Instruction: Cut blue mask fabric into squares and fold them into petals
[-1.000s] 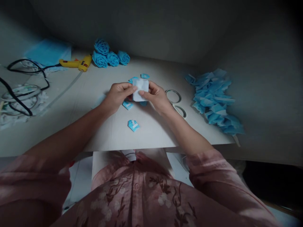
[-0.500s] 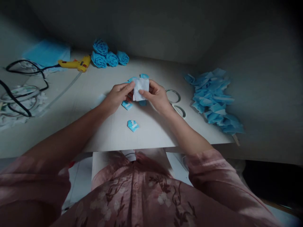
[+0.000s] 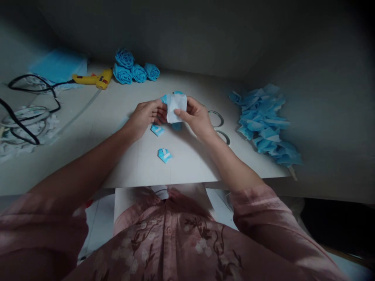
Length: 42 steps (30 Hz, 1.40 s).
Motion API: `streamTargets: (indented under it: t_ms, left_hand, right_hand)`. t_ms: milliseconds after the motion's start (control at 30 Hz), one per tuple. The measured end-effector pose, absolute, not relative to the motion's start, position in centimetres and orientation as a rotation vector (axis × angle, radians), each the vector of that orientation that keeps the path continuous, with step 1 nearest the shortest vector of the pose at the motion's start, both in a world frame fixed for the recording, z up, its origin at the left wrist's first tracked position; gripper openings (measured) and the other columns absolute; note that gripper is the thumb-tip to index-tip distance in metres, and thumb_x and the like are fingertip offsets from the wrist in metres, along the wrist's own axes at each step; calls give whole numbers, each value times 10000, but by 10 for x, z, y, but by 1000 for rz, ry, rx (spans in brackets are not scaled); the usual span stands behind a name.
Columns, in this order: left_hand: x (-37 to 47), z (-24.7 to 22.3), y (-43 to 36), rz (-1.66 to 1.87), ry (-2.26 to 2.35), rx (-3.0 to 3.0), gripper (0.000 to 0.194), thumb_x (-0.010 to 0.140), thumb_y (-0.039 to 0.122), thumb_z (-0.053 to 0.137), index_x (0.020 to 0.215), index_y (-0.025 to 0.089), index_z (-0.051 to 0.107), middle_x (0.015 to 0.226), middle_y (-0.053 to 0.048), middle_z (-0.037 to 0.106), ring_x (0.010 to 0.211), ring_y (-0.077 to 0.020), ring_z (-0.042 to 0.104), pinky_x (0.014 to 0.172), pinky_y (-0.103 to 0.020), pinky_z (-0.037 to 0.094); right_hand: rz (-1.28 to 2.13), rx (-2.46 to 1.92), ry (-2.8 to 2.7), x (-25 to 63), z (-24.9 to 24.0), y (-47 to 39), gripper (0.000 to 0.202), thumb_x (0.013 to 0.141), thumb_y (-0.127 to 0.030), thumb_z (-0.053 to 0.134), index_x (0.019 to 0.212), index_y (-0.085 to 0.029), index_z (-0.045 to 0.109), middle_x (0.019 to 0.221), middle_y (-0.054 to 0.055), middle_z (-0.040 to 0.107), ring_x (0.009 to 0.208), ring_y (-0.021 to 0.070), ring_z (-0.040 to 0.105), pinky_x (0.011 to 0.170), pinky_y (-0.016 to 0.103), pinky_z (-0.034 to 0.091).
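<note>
A small white piece of cloth or paper point(image 3: 177, 107) is held up over the table, its face toward me. My right hand point(image 3: 197, 117) pinches it, the thumb lying on its front. At its left edge my left hand point(image 3: 149, 114) has curled fingers by a blue corner point(image 3: 164, 99); what those fingers grip is partly hidden. More blue pieces show just behind and below the white one. A folded blue piece point(image 3: 157, 130) lies under my left hand, and another point(image 3: 164, 155) is nearer the table's front edge.
Scissors point(image 3: 224, 137) lie beside my right wrist. A heap of blue pieces point(image 3: 263, 117) is at the right. Blue rolled flowers point(image 3: 138, 73), a yellow glue gun point(image 3: 101, 79) with a black cord and a blue sheet stack point(image 3: 58, 65) are at the back left; white scraps point(image 3: 23, 128) lie left.
The white piece has moved slightly right and up with my right hand. My left thumb has come off its front, and a blue corner now shows at its upper left.
</note>
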State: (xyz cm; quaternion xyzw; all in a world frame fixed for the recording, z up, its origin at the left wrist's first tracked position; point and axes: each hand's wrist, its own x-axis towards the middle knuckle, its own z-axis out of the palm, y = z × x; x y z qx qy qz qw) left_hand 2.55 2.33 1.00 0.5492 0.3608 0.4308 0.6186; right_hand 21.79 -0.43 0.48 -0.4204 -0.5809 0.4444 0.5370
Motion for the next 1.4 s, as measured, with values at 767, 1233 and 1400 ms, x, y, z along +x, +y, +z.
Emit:
streamTargets:
  t_ms: [767, 1233, 1400]
  left_hand:
    - [27, 8, 17, 1101, 905, 1301, 228, 705, 336, 854, 695, 163, 706, 659, -5, 669, 583, -114, 562, 567, -245, 476]
    - [35, 5, 12, 1009, 905, 1282, 262, 676, 302, 927, 703, 145, 719, 679, -11, 688, 621, -122, 607, 624, -257, 512]
    - [32, 4, 14, 1044, 892, 1281, 199, 710, 264, 885, 726, 146, 727, 686, -5, 684, 605, -108, 586, 589, -237, 476]
  right_hand:
    - [930, -1033, -1491, 230, -7, 5, 594, 861, -582, 811, 1348, -272, 670, 922, 13, 772, 860, 193, 717, 876, 365, 632]
    - [825, -996, -1529, 228, -8, 6, 562, 898, -573, 785, 1383, -322, 651, 1066, 14, 764, 805, 156, 677, 749, 317, 622]
    - [785, -1019, -1497, 231, -4, 5, 531, 932, -595, 737, 1387, -335, 650, 1109, 27, 770, 913, 179, 714, 848, 356, 637]
